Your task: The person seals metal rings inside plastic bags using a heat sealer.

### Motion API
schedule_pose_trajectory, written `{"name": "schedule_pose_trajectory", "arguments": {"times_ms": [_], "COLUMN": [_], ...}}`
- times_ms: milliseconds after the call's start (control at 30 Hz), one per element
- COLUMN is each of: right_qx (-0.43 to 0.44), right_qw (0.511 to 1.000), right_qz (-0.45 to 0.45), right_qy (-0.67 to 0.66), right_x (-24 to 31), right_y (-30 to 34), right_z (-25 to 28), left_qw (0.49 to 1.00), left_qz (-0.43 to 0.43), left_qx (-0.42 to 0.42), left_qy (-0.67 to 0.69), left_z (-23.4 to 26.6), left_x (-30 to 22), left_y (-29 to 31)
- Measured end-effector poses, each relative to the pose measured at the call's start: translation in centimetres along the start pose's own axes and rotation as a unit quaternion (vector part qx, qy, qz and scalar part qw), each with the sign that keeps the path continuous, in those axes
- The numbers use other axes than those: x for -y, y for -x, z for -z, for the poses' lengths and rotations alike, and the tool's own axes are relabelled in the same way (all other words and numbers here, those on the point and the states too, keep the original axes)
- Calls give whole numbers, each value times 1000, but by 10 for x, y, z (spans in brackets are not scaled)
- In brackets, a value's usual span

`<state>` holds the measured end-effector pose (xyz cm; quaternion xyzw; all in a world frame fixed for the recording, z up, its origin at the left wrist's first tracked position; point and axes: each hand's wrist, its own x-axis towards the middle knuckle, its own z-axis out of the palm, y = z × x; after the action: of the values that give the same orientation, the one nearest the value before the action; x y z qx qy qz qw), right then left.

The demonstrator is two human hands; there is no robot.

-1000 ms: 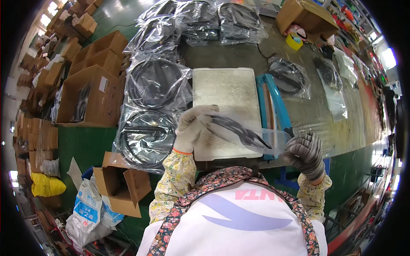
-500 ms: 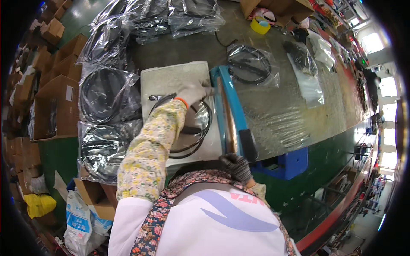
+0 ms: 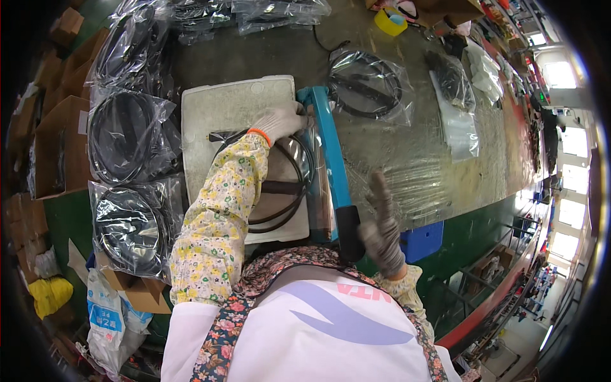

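Observation:
My left hand (image 3: 280, 122), in a pale glove with an orange cuff, has its fingers closed at the edge of a clear plastic bag (image 3: 286, 153), close to the far end of a blue bag sealer (image 3: 333, 156). A coiled black cable (image 3: 296, 205) with a dark thick part lies in that bag. Under it is a whitish flat board (image 3: 216, 105). My right hand (image 3: 383, 232), in a grey glove, is raised just right of the sealer's black handle (image 3: 349, 232). Its fingers are stretched out, with nothing in them.
Bagged cable coils (image 3: 130, 229) line the table's left side, with more bags (image 3: 280, 14) at the far edge. Another bagged coil (image 3: 368, 86) lies right of the sealer. Yellow tape (image 3: 390, 21) sits farther back. A blue plastic stool (image 3: 423, 240) stands beyond the near edge.
My right hand has left its curled pose below the sealer's handle and moved up and right, fingers now extended. The sealer's blue arm lies closer to its base. My left hand stays near the bag's edge.

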<state>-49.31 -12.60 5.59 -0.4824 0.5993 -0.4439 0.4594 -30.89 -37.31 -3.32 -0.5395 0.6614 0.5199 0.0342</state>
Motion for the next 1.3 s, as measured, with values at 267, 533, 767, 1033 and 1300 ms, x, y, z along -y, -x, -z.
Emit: {"name": "schedule_pose_trajectory", "arguments": {"times_ms": [267,533,767,1033,1300], "right_qx": [33,-28,-65,-69,-80], "right_qw": [837,858,863,863,877], "right_qz": [96,90,79,74,54], "right_qy": [537,506,495,495,471], "right_x": [-90,-90,-90,-89,-81], "right_y": [13,10,11,15,14], "right_z": [-56,-62,-61,-65,-67], "left_qw": [997,958,838,851,856], "left_qz": [41,-114,-174,-98,-74], "left_qx": [-62,-222,-356,-281,-264], "left_qy": [-35,-144,-376,-433,-438], "left_z": [4,-2,-40,-48,-46], "left_x": [-8,17,87,110,104], "left_y": [6,24,118,126,128]}}
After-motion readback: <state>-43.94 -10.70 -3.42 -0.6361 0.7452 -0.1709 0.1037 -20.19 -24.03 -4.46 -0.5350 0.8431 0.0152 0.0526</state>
